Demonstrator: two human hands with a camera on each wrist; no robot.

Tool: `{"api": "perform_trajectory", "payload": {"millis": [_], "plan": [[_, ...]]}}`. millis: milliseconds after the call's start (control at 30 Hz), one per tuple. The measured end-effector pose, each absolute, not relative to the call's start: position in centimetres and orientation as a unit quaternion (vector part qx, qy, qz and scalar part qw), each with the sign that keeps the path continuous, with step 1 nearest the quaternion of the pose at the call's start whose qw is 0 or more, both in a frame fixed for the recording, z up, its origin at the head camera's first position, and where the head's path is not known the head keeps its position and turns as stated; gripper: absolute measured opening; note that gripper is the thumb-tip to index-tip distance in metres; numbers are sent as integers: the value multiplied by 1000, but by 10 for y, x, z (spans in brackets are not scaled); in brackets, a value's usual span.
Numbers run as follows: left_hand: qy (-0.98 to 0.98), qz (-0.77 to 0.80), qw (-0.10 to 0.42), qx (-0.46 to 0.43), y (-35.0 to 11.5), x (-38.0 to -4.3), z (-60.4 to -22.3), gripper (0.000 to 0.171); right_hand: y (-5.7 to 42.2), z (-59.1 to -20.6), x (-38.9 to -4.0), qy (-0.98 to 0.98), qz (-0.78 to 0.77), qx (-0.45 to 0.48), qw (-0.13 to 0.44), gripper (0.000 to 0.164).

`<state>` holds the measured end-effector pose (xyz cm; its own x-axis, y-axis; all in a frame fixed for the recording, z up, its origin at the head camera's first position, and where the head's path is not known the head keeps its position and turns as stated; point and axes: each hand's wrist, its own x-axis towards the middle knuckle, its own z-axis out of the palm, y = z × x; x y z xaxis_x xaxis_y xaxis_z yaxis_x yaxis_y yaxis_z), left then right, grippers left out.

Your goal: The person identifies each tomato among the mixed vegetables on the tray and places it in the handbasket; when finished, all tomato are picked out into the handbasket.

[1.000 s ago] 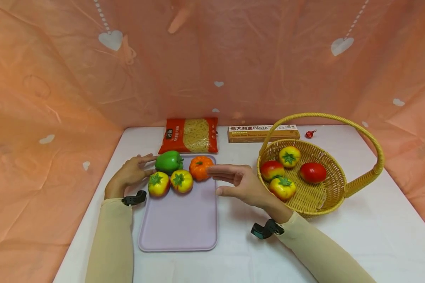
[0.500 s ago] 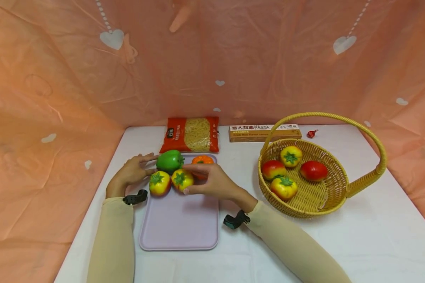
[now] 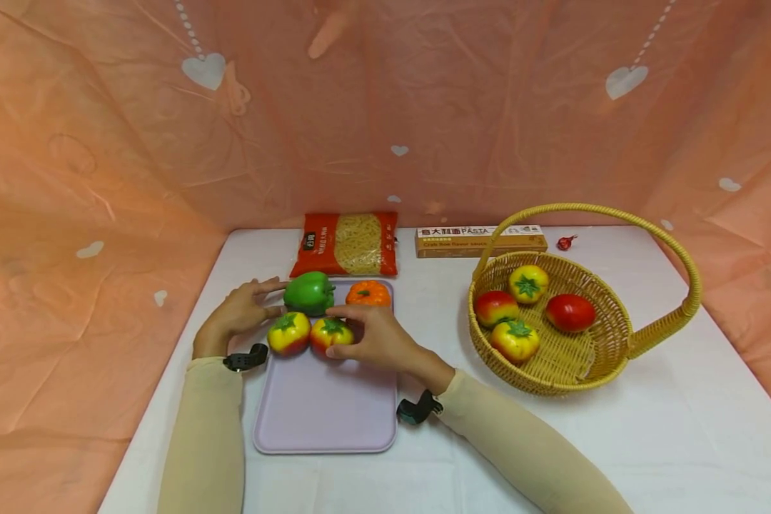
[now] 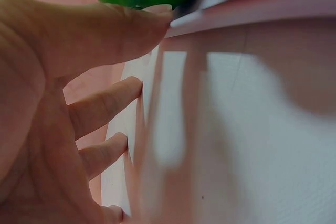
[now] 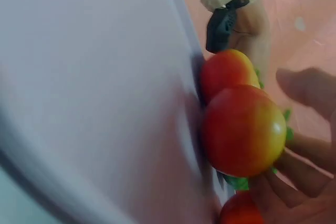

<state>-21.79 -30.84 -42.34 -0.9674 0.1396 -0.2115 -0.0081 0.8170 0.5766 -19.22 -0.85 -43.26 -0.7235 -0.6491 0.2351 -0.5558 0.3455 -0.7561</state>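
Observation:
A purple tray (image 3: 325,414) bears a green bell pepper (image 3: 308,293), an orange pumpkin (image 3: 368,293) and two yellow-red persimmons with leafy green tops. My right hand (image 3: 380,337) is at the right-hand persimmon (image 3: 330,337), its fingers against the fruit's side. The right wrist view shows the thumb (image 5: 304,88) held apart from that persimmon. Beside it sits the left-hand persimmon (image 3: 289,334). My left hand (image 3: 234,314) stands at the tray's left edge next to the pepper, with spread fingers and nothing in its grasp.
A wicker basket (image 3: 568,360) with a tall handle stands on the right, holding several red and yellow fruits. Behind the tray lies a red pasta bag (image 3: 356,245). A pasta box (image 3: 480,243) and a small red object (image 3: 566,243) lie along the back.
My right hand has come left from beside the basket to the right-hand persimmon. Both persimmons on the tray have tilted, showing more red in front. The left hand has stayed put.

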Motion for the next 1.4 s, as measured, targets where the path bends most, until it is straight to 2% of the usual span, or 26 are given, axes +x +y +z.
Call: {"api": "perform_trajectory", "payload": {"millis": [600, 800, 1000, 1133, 1400], "plan": [[935, 326, 141, 22, -309, -216, -420, 62, 5, -437, -183, 815, -432, -379, 79, 55], [932, 330, 146, 20, -309, -217, -420, 61, 34, -424, -173, 780, -480, -386, 115, 54], [933, 326, 152, 11, -309, -217, -421, 61, 84, -402, -163, 753, -521, -372, 151, 52], [937, 316, 150, 14, -309, -217, -421, 61, 127, -387, -160, 760, -534, -345, 136, 51], [938, 313, 150, 18, -309, -217, -420, 61, 216, -373, -163, 814, -514, -266, 43, 50]]}}
